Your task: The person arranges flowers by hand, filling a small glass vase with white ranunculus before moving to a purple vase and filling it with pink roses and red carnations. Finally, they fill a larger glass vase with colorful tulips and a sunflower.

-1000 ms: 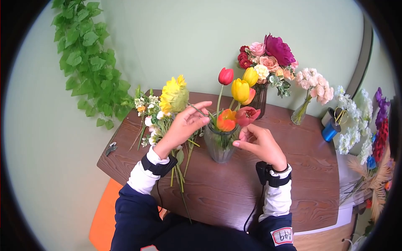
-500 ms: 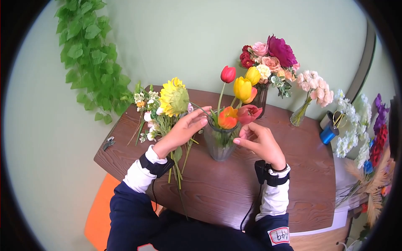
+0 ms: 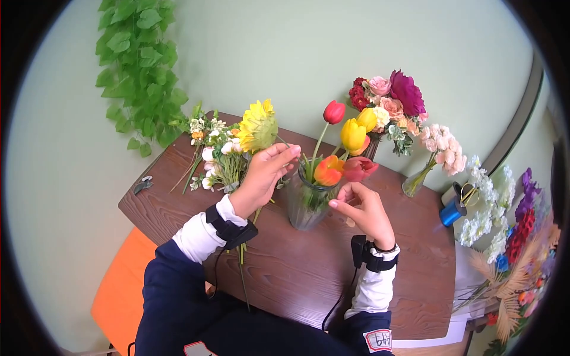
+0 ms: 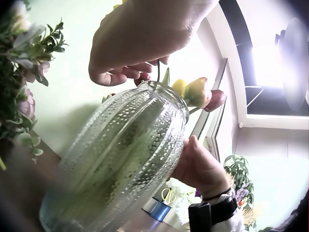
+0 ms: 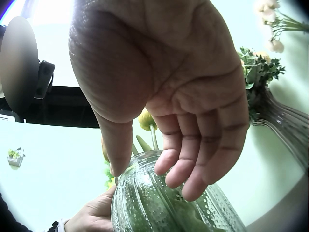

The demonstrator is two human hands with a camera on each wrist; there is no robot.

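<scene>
My left hand (image 3: 264,178) pinches the stem of a yellow sunflower (image 3: 258,126) just left of the ribbed glass vase (image 3: 309,207); the bloom leans up and left. In the left wrist view this hand (image 4: 145,36) is above the vase mouth, a dark stem at its fingers. Red, yellow and orange tulips (image 3: 328,170) stand in the vase. My right hand (image 3: 368,210) is at the vase's right side, fingers loosely bent. The right wrist view shows that hand (image 5: 169,92) around the rim area, thumb and fingers apart; whether it touches the glass is unclear.
Loose white flowers (image 3: 221,157) and stems lie at the table's left. Behind stand a vase of mixed blooms (image 3: 392,107) and one of pale pink flowers (image 3: 442,145). A blue ribbon spool (image 3: 452,212) sits at the right edge; more flowers are beyond it.
The head view has shifted and tilted. The sunflower and my left hand have moved slightly toward the vase, still joined at the stem. My right hand stays beside the vase.
</scene>
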